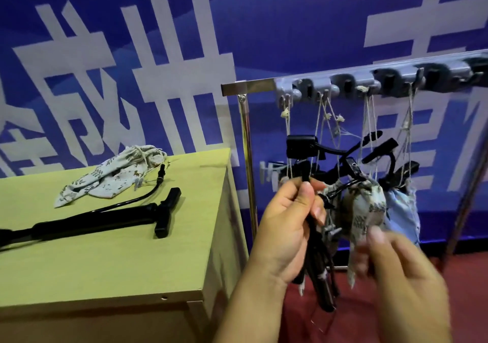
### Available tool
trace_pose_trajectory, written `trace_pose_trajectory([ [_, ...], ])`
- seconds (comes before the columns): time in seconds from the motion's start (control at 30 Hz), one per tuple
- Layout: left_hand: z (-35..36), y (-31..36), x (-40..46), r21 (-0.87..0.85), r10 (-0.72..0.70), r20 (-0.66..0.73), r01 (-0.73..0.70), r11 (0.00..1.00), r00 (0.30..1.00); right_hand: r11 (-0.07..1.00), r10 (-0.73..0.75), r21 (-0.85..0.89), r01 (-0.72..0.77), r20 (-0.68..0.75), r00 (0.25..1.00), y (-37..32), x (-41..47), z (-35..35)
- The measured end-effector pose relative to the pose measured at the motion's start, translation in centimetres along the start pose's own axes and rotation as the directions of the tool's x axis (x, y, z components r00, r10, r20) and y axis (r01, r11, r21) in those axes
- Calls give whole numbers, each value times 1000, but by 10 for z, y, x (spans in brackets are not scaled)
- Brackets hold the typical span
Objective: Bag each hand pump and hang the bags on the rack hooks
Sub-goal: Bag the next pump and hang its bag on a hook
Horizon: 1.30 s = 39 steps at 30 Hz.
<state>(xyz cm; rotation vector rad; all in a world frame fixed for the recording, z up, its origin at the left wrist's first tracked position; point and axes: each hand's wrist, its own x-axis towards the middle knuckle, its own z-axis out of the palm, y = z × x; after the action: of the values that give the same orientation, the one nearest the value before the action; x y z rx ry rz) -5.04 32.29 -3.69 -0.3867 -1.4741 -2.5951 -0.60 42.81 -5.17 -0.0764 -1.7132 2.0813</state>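
Note:
My left hand (286, 223) grips the black shaft of a hand pump (320, 271) in front of the rack, the pump pointing down. My right hand (396, 268), blurred, pinches the lower end of a leaf-patterned cloth bag (365, 210) beside that pump. Several bagged pumps hang by strings from the grey hook strip (369, 83) on the metal rack; their black handles (377, 147) stick out of the bags. Another black hand pump (100, 221) with its hose lies on the table. Loose patterned bags (113, 176) lie in a heap behind it.
The yellow-green table (118, 258) stands at the left, its right edge close to the rack's upright pole (247, 163). A blue banner wall with white characters fills the background. Red floor (464, 271) shows below the rack.

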Motion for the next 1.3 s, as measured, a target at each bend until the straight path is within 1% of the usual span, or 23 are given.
trace_pose_trajectory([
  [0.03, 0, -4, 1, 22, -9, 3, 9, 1000, 1000, 982, -136, -125, 145, 75, 988, -4, 12, 1],
  [0.07, -1, -8, 1, 37, -19, 14, 18, 999, 1000, 944, -198, -232, 236, 177, 964, -7, 24, 2],
  [0.1, 0, -10, 1, 58, -32, 32, 30, 998, 999, 918, -194, -291, 269, 263, 945, -7, 38, 5],
  [0.17, 2, -16, 1, 102, -68, 69, 61, 993, 995, 934, -73, -294, 203, 399, 914, -15, 54, 19],
  [0.2, 3, -18, 0, 100, -84, 73, 77, 992, 994, 961, -1, -247, 126, 451, 892, -20, 58, 28],
  [0.23, 4, -19, -1, 73, -105, 62, 100, 992, 993, 981, 57, -191, 39, 471, 880, -22, 61, 36],
  [0.27, 4, -21, -1, 46, -118, 41, 117, 992, 992, 989, 101, -144, -38, 458, 883, -21, 61, 41],
  [0.33, 4, -21, -3, 39, -140, 9, 139, 989, 990, 990, 131, -104, -97, 402, 906, -15, 62, 47],
  [0.47, -3, -26, -5, 18, -174, -41, 175, 984, 984, 993, 114, -45, -105, 358, 927, -1, 60, 54],
  [0.57, -8, -29, -9, 64, -176, -66, 181, 981, 982, 996, 81, -61, -64, 344, 935, 7, 58, 53],
  [0.63, -14, -31, -10, 108, -112, -127, 126, 986, 986, 995, 81, -88, -53, 352, 932, 12, 57, 54],
  [0.67, -18, -29, -10, 91, -76, -185, 94, 991, 980, 994, 80, -94, -49, 361, 929, 12, 55, 54],
  [0.7, -23, -24, -10, 39, -46, -246, 57, 998, 968, 996, 72, -80, -45, 380, 922, 12, 53, 54],
  [0.73, -26, -17, -11, -25, -9, -274, 2, 1000, 962, 998, 64, -53, -46, 414, 908, 10, 50, 54],
  [0.77, -31, -7, -10, -86, 43, -278, -69, 994, 960, 999, 48, -30, -38, 458, 888, 9, 47, 56],
  [0.83, -37, 13, -12, -166, 143, -231, -184, 969, 962, 999, 26, -37, -9, 513, 858, 6, 41, 57],
  [0.87, -39, 23, -12, -152, 181, -220, -217, 964, 959, 998, 23, -67, 14, 521, 853, 7, 39, 57],
  [0.9, -41, 31, -13, -102, 199, -225, -226, 969, 954, 995, 23, -91, 30, 527, 850, 8, 37, 57],
  [1.0, -50, 50, -12, 111, 195, -244, -172, 979, 950, 996, 35, -91, 16, 529, 848, 9, 32, 60],
  [1.07, -54, 53, -12, 194, 207, -221, -165, 967, 953, 997, 27, -72, 14, 537, 843, 7, 28, 62],
  [1.2, -63, 58, -17, 315, 221, -118, -175, 933, 968, 1000, -14, 3, 15, 601, 799, -1, 23, 64],
  [1.23, -64, 60, -19, 343, 215, -84, -175, 923, 973, 999, -19, 39, -6, 600, 800, -2, 22, 63],
  [1.3, -65, 65, -22, 406, 197, -32, -167, 899, 980, 994, 8, 89, -66, 539, 842, -2, 19, 65],
])
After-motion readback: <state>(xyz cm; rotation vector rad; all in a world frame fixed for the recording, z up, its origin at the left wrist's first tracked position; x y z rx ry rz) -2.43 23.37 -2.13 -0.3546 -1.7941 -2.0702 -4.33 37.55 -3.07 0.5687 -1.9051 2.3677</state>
